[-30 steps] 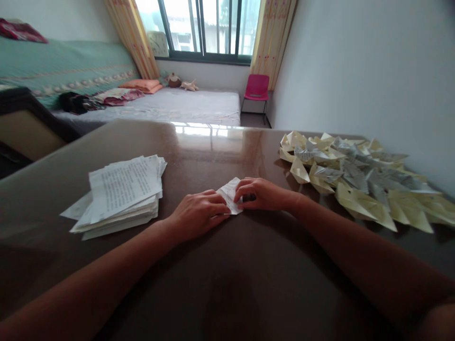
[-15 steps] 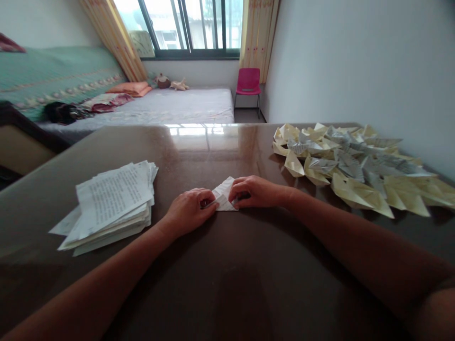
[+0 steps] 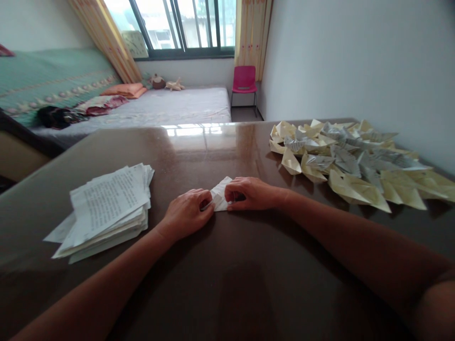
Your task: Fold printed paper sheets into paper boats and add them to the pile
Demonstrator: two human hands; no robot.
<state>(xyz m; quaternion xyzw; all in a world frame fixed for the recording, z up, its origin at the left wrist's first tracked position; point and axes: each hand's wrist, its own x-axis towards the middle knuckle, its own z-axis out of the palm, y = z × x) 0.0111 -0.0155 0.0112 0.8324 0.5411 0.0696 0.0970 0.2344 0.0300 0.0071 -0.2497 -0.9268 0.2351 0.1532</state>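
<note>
A small folded sheet of white paper (image 3: 221, 194) lies on the brown table between my hands, its top corner pointing away from me. My left hand (image 3: 190, 209) is closed on its left side, thumb and fingers pinching the edge. On the other side, my right hand (image 3: 249, 193) has its fingers curled and its thumb pressed to the paper's right edge. Both hands cover part of the folds. Left of them sits a stack of printed sheets (image 3: 106, 203), loosely piled with uneven edges. Many folded paper boats (image 3: 350, 187), yellowish and white, crowd the right side.
The glossy brown table (image 3: 199, 284) reaches toward a bed (image 3: 192, 102) at the far side. A pink chair (image 3: 244, 79) stands beyond, below the window (image 3: 192, 28). A white wall (image 3: 355, 61) runs along the right, close behind the boats.
The whole view has shifted slightly, moving most things a little left. My right fingers have shifted slightly at the paper's right edge; the left hand keeps its pinch.
</note>
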